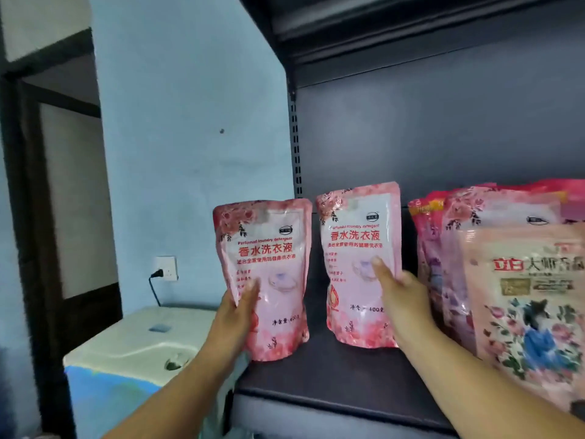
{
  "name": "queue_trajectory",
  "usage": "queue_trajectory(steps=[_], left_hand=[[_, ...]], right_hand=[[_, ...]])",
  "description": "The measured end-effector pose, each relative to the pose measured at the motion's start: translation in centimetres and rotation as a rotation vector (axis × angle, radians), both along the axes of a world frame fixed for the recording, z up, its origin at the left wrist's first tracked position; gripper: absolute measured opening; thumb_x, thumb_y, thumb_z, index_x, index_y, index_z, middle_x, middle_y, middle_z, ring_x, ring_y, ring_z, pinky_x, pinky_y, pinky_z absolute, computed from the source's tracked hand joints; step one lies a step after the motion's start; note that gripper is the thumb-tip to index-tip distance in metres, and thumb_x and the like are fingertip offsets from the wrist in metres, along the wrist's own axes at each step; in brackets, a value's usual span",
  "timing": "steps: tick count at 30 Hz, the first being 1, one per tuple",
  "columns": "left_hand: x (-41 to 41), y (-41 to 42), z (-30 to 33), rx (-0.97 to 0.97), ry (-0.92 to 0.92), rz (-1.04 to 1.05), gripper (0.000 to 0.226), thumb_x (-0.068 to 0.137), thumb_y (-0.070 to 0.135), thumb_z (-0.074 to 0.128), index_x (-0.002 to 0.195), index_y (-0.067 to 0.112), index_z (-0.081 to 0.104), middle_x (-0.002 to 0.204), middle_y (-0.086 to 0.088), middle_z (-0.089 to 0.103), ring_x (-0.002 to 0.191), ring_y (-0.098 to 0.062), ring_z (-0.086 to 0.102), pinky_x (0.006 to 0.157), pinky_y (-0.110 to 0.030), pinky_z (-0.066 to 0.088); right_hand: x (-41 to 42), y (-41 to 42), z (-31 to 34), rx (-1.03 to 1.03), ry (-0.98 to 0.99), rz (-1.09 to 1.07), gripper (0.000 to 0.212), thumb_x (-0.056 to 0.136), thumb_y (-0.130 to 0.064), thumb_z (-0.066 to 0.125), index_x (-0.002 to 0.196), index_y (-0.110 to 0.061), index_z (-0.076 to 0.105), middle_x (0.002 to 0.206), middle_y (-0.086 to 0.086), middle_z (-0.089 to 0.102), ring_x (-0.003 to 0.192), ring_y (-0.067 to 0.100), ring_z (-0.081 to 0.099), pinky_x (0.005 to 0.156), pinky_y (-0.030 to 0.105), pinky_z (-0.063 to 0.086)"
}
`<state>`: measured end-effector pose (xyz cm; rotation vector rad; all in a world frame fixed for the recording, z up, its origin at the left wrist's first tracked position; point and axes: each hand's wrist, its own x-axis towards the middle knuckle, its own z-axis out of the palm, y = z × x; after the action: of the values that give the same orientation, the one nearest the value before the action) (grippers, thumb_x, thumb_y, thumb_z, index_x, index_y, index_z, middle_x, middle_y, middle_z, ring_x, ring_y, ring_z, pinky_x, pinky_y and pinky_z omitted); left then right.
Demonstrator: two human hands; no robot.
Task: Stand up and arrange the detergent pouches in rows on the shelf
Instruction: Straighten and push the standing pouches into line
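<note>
Head view | left hand [238,307] grips left pouch [265,280] at shelf [332,375] left edge | right hand [399,293] grips right pouch [359,264], upright, farther in | risk: soft left pouch may slump off edge once released

Both forearms bare, no sleeves; left hand [238,307] & right hand [399,291] ungloved.

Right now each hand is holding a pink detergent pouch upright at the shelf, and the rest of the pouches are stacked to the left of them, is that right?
Not quite. The left hand and right hand each hold a pink pouch upright, but the head view shows the other pouches to their right on the shelf, not the left.
</note>
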<state>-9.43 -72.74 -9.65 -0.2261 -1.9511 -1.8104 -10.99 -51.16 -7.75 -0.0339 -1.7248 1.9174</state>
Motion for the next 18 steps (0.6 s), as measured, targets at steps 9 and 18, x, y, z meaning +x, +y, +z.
queue_trajectory(steps=[9,18], left_hand=[[-12.9,0.5,1.1,-0.101,-0.04,-0.208,0.022,0.092,0.046,0.038,0.104,0.033,0.051,0.094,0.002,0.066,0.083,-0.02,0.066,0.062,-0.029,0.053],[-21.0,5.8,0.9,-0.077,0.04,-0.267,0.016,0.091,0.047,0.047,0.099,0.036,0.055,0.092,0.013,0.066,0.08,-0.006,0.064,0.055,-0.011,0.046]], right_hand=[[-7.9,-0.1,0.2,-0.087,0.045,-0.294,0.042,0.087,-0.045,0.055,0.093,-0.004,0.064,0.085,0.011,0.066,0.076,0.025,0.063,0.062,0.029,0.05],[-15.4,2.1,-0.7,-0.133,0.147,-0.45,0.03,0.087,-0.044,0.054,0.073,-0.018,0.057,0.078,0.002,0.064,0.071,0.019,0.062,0.06,0.025,0.046]])
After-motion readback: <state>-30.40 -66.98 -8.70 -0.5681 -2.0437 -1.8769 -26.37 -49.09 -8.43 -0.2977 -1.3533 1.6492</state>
